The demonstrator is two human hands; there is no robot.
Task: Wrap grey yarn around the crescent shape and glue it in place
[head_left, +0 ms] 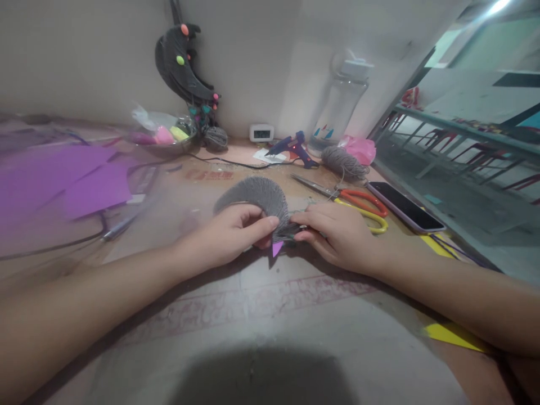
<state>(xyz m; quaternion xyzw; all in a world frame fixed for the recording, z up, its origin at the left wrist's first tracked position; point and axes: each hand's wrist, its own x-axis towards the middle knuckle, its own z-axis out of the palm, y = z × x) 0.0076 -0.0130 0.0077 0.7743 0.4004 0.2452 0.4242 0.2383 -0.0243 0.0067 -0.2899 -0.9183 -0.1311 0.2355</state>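
Note:
A crescent wrapped in grey yarn (264,192) curves over the middle of the table. My left hand (238,228) is closed on its inner edge, thumb on top near the lower right tip. A bit of purple paper (277,248) pokes out bare at that tip. Close beside it, my right hand (337,233) pinches grey yarn strands at the crescent's end; exactly what lies between those fingertips is partly hidden. Just behind the right hand lie scissors (363,201) with orange and yellow handles. A ball of grey yarn (343,163) sits farther back.
A blue glue gun (291,149), a small white clock (261,133) and a clear bottle (340,107) stand along the wall. A phone (405,206) lies at right, purple sheets (63,180) at left. A dark crescent ornament (179,62) hangs behind a bowl (169,147).

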